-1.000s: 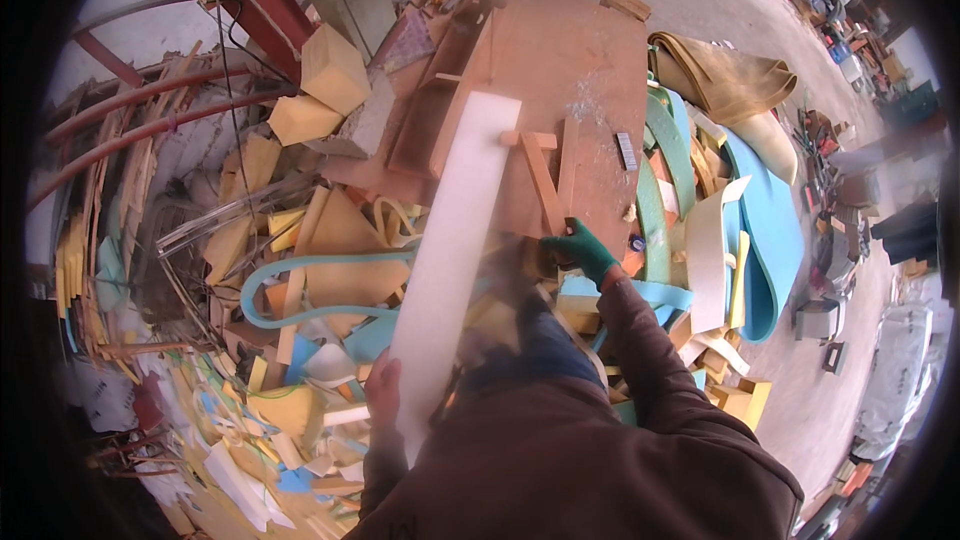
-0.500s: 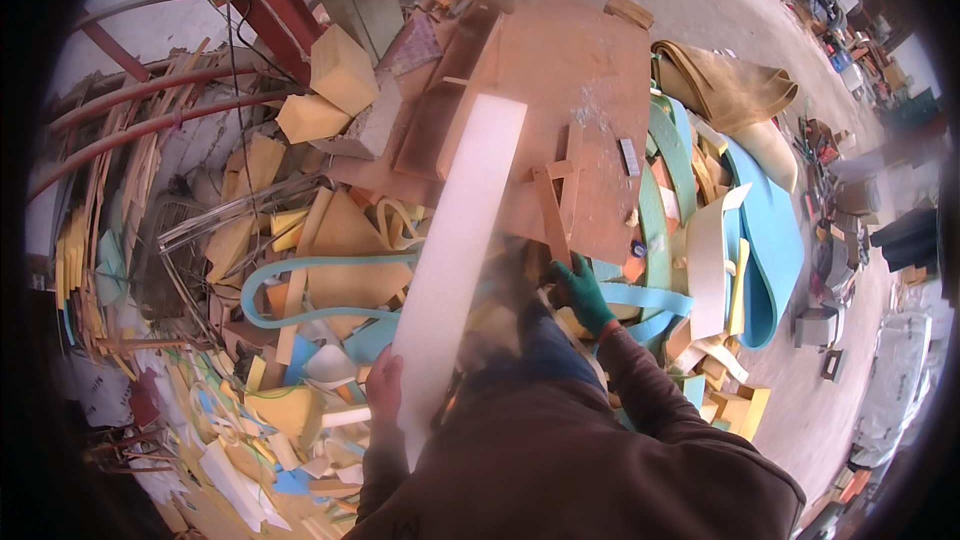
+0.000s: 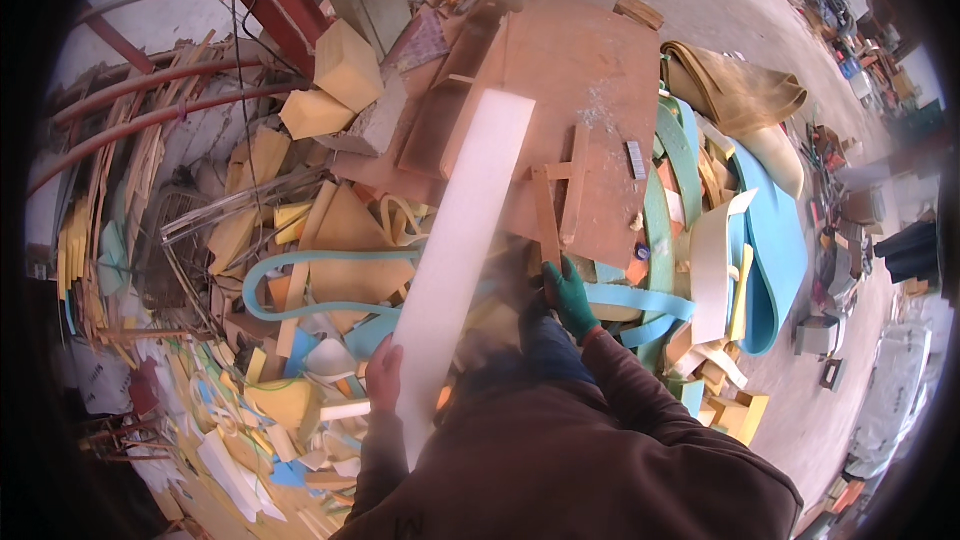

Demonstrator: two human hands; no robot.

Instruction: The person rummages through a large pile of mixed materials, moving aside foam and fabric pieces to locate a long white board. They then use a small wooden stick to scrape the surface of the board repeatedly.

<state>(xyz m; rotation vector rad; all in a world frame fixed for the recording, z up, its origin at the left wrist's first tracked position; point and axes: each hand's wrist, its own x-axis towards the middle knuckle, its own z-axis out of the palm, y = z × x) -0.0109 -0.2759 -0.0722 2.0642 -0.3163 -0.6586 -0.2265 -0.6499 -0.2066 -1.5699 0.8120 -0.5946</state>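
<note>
A long white foam strip slants from my lap up onto the brown board. My bare left hand holds the strip by its left edge near the lower end, thumb up and the other fingers partly hidden. On the right, my right hand wears a green glove and is closed around the near end of a small wooden frame. The frame's two slats, joined by a short crosspiece, lie on the board. Dark blur hides the space between the glove and the strip.
A small grey block lies on the board's right side. Foam offcuts are heaped at left; bent blue foam sheets and folded brown cloth stand at right. Red metal bars curve in at far left.
My gloved right hand has shifted slightly left and its wrist has turned more upright at the wooden frame's end. My left hand and the foam strip keep nearly the same place.
</note>
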